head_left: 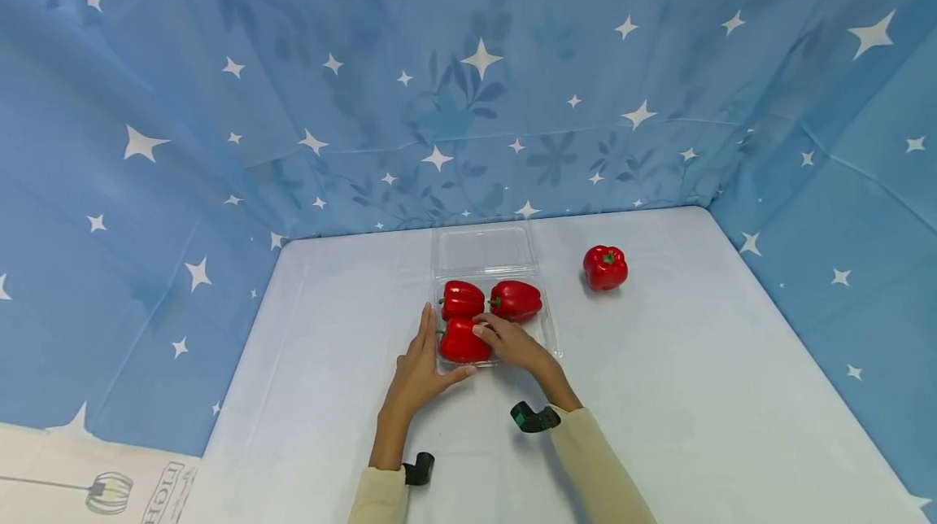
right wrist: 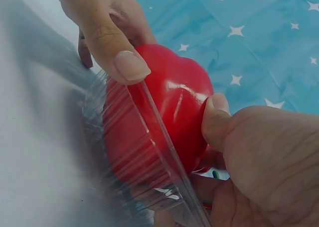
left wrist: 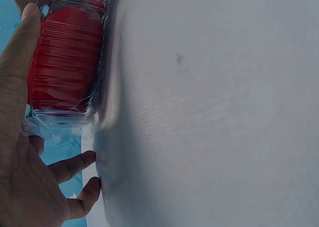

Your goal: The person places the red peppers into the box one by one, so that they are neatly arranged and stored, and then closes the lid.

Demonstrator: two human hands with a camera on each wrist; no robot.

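The task's things, four red peppers, were found on a white table (head_left: 659,394), three of them inside a clear plastic container (head_left: 549,335). The near pepper (head_left: 461,342) was placed in the near left part of it, with its stem turned to the left. It was gripped at its right side by the right hand (head_left: 516,345): the thumb was pressed on the skin, and the fingers were bent down beside it, within the wall. By this hold, it seems, the pepper could be guided without the rim being disturbed.

The left hand (head_left: 420,373) was spread, its fingers stretched along the left wall and its thumb laid at the front rim. Nothing was pinched by it; probably the light container was being steadied so that it would not slide.

Behind, the far left pepper (head_left: 462,300) and the far right pepper (head_left: 516,301) were laid side by side, perhaps so that the width was well used. The lid (head_left: 485,250) was turned away to the far side, where the hands were not hindered. The fourth pepper (head_left: 605,268) was left outside, well apart to the right, its stem facing up.
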